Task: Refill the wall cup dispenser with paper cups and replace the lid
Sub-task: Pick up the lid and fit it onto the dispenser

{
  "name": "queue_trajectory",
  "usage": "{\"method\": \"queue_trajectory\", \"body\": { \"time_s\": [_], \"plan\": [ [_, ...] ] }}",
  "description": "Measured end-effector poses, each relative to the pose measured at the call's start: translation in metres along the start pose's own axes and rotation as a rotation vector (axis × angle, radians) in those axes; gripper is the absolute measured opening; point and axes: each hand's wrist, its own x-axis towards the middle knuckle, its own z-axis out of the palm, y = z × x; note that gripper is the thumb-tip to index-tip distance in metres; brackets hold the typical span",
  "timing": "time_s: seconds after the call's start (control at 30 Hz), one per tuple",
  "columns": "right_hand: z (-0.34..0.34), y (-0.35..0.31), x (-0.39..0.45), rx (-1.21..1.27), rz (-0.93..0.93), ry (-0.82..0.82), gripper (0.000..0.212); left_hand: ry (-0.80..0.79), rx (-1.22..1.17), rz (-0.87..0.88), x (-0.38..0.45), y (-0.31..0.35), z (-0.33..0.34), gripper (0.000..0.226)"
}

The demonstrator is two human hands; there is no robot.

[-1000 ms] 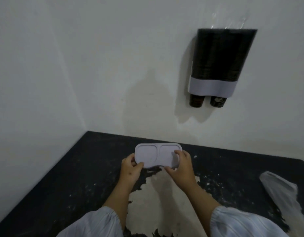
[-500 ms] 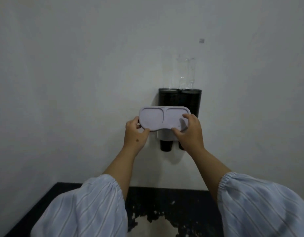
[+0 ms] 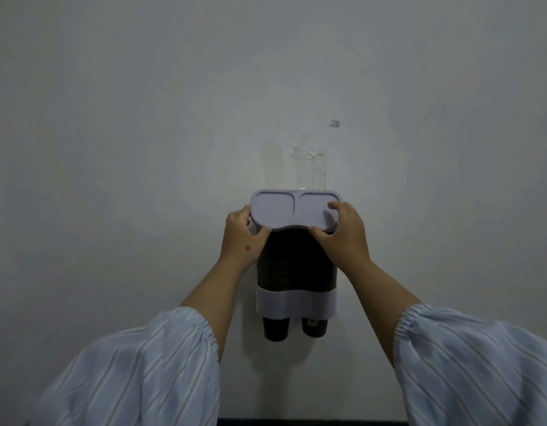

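Note:
The wall cup dispenser (image 3: pixel 296 305) hangs on the white wall, a dark twin tube with a pale lilac band near its bottom. Dark paper cups (image 3: pixel 275 330) poke out below the band, and stacked cups show through the tubes. The pale lilac double-oval lid (image 3: pixel 292 210) lies over the top of the dispenser. My left hand (image 3: pixel 243 238) grips the lid's left end. My right hand (image 3: pixel 342 232) grips its right end, thumb under the front edge and fingers on top. Whether the lid is fully seated I cannot tell.
Clear tape or a plastic mount (image 3: pixel 310 167) sticks to the wall above the dispenser, with a small hook (image 3: pixel 335 123) higher up. A dark counter edge (image 3: pixel 296 422) shows at the very bottom. My striped sleeves fill the lower corners.
Both hands lifted the lid from the dark counter up to the wall and brought it onto the top of the dispenser. The camera tilted up from the counter.

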Motion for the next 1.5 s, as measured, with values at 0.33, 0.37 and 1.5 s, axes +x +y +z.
{"method": "queue_trajectory", "body": {
  "time_s": [0.33, 0.37, 1.5],
  "plan": [
    [0.005, 0.007, 0.026, 0.034, 0.090, -0.019, 0.059, -0.048, -0.043, -0.065, 0.024, -0.011, 0.010, 0.027],
    [0.004, 0.007, 0.027, 0.030, 0.096, -0.022, 0.059, -0.039, -0.045, -0.061, 0.025, -0.011, 0.011, 0.026],
    [-0.002, 0.027, 0.040, -0.063, 0.179, -0.258, 0.090, -0.167, 0.140, -0.111, 0.034, 0.000, -0.002, 0.060]
  ]
}}
